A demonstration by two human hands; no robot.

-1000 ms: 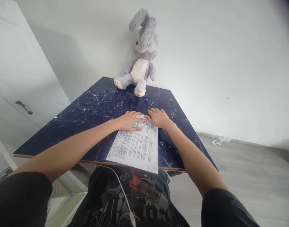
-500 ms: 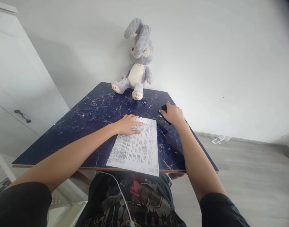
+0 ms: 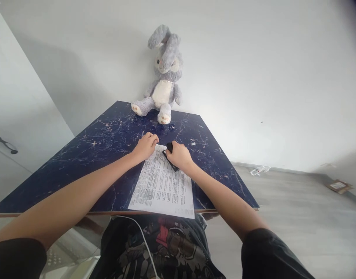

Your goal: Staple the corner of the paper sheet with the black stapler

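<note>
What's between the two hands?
Head view: between left hand and right hand lies the top part of the printed sheet, plus part of the black object the right hand grips.

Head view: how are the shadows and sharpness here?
Head view: print on the paper is too soft to read; head view: a broad, soft shadow lies on the wall left of the plush rabbit; head view: the top right corner is dark.

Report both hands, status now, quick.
Left hand: fingers curled at the far-left corner of the printed sheet; whether it pinches the paper cannot be told.
Right hand: closed, holding a black object over the sheet.
</note>
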